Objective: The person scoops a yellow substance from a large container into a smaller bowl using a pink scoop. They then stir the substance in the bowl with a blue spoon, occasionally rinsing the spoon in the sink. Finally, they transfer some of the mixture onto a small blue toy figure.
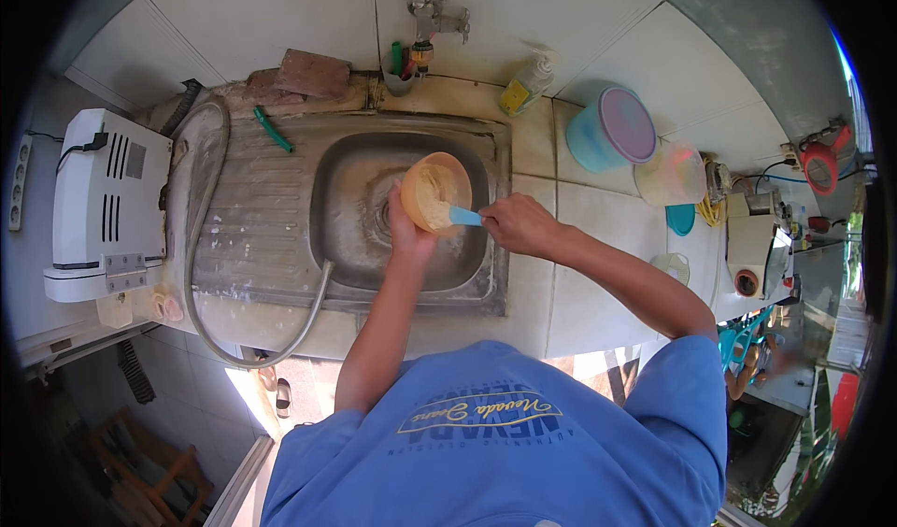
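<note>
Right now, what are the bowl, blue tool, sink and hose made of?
Bowl: probably plastic, smooth and evenly orange.
Blue tool: likely plastic, plain-coloured.
Sink: looks like steel, dull grey with pale stains.
Hose: curves smoothly, so flexible plastic or rubber; can't tell which.

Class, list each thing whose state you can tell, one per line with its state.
Left hand, gripping the bowl
Right hand, gripping the blue tool
Bowl, held over the sink, pale contents inside
Blue tool, one end in the bowl
Sink, stained
Tub, lidded
Pump bottle, standing
Hose, curved
Tap, no flow visible
</note>
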{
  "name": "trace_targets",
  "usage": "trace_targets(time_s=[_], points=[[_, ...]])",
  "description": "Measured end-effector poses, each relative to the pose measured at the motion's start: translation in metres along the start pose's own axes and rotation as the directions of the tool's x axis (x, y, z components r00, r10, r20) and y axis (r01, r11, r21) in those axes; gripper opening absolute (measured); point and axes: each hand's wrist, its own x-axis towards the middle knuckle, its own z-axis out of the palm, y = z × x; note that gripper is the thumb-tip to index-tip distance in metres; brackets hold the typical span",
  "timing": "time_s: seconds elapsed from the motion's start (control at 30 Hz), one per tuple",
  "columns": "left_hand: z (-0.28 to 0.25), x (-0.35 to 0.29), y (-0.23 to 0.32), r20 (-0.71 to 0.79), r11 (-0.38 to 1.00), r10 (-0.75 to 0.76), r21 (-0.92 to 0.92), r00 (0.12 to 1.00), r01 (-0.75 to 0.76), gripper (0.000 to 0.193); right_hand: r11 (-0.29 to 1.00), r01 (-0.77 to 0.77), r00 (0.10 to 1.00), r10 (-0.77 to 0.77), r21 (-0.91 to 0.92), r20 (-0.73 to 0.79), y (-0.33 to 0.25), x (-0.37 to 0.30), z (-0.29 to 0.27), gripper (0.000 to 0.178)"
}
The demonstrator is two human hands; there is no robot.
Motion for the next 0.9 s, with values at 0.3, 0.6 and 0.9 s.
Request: trace_targets(time_s=[0.3, 0.6, 0.9], points=[[0.017, 0.013, -0.005, 0.002, 0.988, 0.050, -0.145, 0.999, -0.050, 0.057, 0.977, 0.126, 0.970, -0.158, -0.170, -0.186, -0.030, 0.014, -0.031, 0.012], [0.006, 0.013, 0.008, 0.126, 0.962, -0.220, -0.137, 0.967, 0.237, 0.054, 0.792, 0.391, 0.915, -0.388, -0.470, 0.108, -0.028, 0.026, -0.054, 0.020], [-0.002, 0.009, 0.014, 0.045, 0.959, -0.262, -0.103, 0.964, 0.266, 0.053, 0.722, 0.383, 0.894, -0.446, -0.576, 0.036, -0.011, 0.078, -0.075, 0.012]])
